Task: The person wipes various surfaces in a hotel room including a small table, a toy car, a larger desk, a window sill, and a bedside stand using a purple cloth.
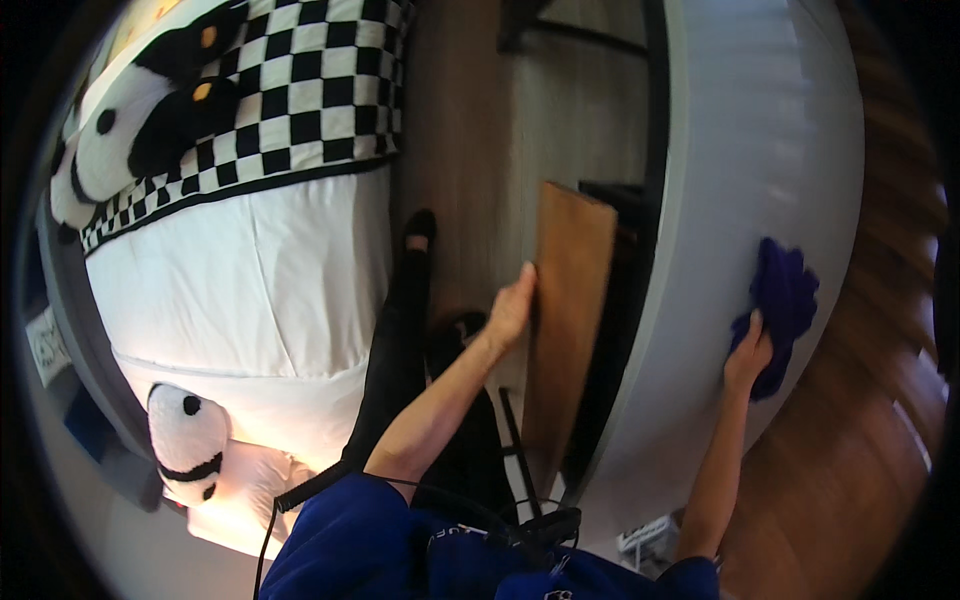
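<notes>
My left hand (514, 306) grips the near-side edge of a brown wooden board (571, 300), its thumb on the edge and the fingers mostly hidden. The board lies lengthwise between my legs and a long, smooth grey surface. Over on that grey surface (697, 247), my right hand (748, 356) holds a crumpled dark purple cloth (784, 300), which is spread partly beyond the fingers. Whether the cloth is pressed flat under the palm cannot be seen.
At the left stands a bed (300, 277) with white bedding, a black-and-white checkered blanket (304, 90) and panda plush toys (187, 427). A dark metal frame (585, 34) stands on the wooden floor (472, 150) ahead. A white rack-like object (649, 541) is low at the right.
</notes>
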